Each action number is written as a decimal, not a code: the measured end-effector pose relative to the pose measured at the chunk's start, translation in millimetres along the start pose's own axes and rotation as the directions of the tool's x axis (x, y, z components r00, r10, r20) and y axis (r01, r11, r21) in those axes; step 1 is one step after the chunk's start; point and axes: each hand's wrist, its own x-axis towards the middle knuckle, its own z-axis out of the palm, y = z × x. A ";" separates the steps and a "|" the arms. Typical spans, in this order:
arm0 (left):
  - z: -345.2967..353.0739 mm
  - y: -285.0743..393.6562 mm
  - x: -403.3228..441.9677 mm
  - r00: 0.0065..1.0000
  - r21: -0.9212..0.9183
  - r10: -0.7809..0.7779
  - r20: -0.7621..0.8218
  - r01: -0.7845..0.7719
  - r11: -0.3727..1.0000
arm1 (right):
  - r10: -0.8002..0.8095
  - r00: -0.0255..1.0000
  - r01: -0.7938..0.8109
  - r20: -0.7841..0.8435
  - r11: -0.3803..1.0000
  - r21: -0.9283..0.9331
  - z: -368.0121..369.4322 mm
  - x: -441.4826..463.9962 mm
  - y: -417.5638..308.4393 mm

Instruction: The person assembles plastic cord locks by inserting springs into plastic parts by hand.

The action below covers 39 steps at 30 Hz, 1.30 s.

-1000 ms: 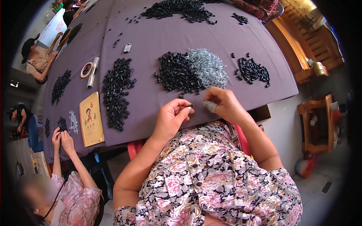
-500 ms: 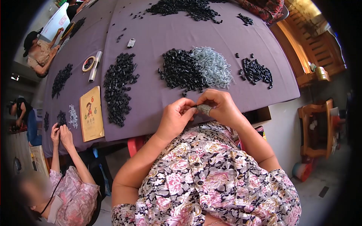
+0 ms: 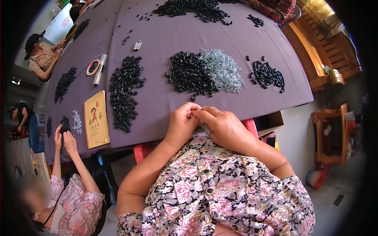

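Observation:
At the table's front edge, my left hand (image 3: 182, 121) and my right hand (image 3: 223, 125) meet with fingertips pinched together. Whatever is between them is hidden by the fingers. Just beyond lies a heap of small black plastic parts (image 3: 188, 72), touching a heap of clear, shiny small pieces (image 3: 223, 70). A long pile of black parts (image 3: 125, 92) stretches away to the left of my hands. On the right sits a smaller group of black parts (image 3: 268, 75).
A yellow booklet (image 3: 97, 120), a tape roll (image 3: 93, 67) and a clear roll (image 3: 100, 70) lie left on the purple tablecloth (image 3: 157, 35). A person's hands (image 3: 65, 142) work at the left edge. Wooden furniture (image 3: 330, 133) stands right.
My right hand has turned and moved down and slightly left, its fingers now over the left fingertips. The dark bit seen between the fingers is now hidden. The neighbour's hands shifted slightly.

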 end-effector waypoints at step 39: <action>-28.0 -5.7 7.9 0.997 -0.630 -0.054 -0.050 0.011 0.777 | 0.170 0.975 -0.172 -0.140 0.985 0.001 1.1 17.8 64.8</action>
